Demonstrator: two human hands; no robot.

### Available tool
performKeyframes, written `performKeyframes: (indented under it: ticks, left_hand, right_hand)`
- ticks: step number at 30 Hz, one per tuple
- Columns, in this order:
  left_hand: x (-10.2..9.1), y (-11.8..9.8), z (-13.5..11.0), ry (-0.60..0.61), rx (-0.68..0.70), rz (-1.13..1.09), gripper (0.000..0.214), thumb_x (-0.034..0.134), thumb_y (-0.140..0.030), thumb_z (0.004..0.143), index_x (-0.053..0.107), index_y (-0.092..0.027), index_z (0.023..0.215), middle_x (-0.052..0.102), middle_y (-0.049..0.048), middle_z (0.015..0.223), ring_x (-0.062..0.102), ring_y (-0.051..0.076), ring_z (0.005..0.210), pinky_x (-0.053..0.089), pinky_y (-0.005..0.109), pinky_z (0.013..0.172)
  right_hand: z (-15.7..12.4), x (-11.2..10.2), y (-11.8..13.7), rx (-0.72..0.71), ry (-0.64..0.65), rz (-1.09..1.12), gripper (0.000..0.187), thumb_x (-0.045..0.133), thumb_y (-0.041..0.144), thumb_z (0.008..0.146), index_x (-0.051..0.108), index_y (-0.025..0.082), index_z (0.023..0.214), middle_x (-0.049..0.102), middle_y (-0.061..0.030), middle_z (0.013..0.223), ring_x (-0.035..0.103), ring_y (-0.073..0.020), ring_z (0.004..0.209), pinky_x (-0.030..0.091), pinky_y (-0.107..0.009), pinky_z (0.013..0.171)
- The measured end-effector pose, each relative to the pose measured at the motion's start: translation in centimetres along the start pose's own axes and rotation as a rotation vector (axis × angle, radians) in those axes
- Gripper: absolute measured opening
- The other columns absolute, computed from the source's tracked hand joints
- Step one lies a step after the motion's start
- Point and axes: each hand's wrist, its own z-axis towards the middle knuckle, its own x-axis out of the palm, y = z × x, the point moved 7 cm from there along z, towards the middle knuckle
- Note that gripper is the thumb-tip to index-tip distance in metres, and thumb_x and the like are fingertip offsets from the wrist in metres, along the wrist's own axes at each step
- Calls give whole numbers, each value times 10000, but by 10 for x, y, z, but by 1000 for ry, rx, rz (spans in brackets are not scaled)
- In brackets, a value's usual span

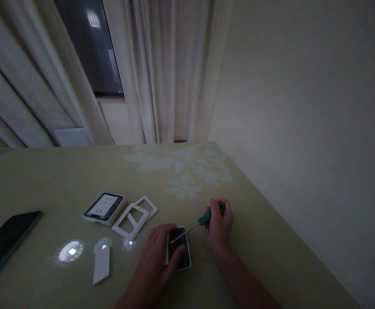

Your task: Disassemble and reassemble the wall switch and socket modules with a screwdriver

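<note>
Panel sits near, right of centre, in your left hand. From the left: a tablet, a socket face up, a strip nearer you, two overlapping frames — perhaps placed there to leave you room. Your left hand clasps the panel, thumb across its face, likely steadying it; your right hand grips the screwdriver, tip slanting left to that face — contact unclear. No brand or writing is readable.

Head view, forward and down over table
</note>
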Motion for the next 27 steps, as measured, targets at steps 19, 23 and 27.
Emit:
performKeyframes:
  ticks: [19,23,27]
  left_hand:
    - [-147,88,-29,19,-357,535,654,599,-771,840,632,-222,1194,700,186,1288,732,444,1124,572,591,972]
    - [-154,125,-53,10,-361,519,552,690,-667,809,677,-239,1156,746,161,1241,711,422,1192,569,550,1036]
    - [-157,128,-54,-19,-298,534,500,694,-588,844,703,-267,1226,747,128,1317,686,395,1253,539,529,1096]
  right_hand:
    - [23,-5,5,105,-47,124,418,764,569,735,545,254,901,588,95,577,527,-115,430,327,-176,390]
    - [23,-4,5,110,-28,150,430,777,568,732,559,244,914,603,89,579,546,-119,435,337,-182,400]
    - [24,-3,4,112,-16,170,459,793,585,727,556,242,919,622,84,579,550,-121,428,337,-187,400]
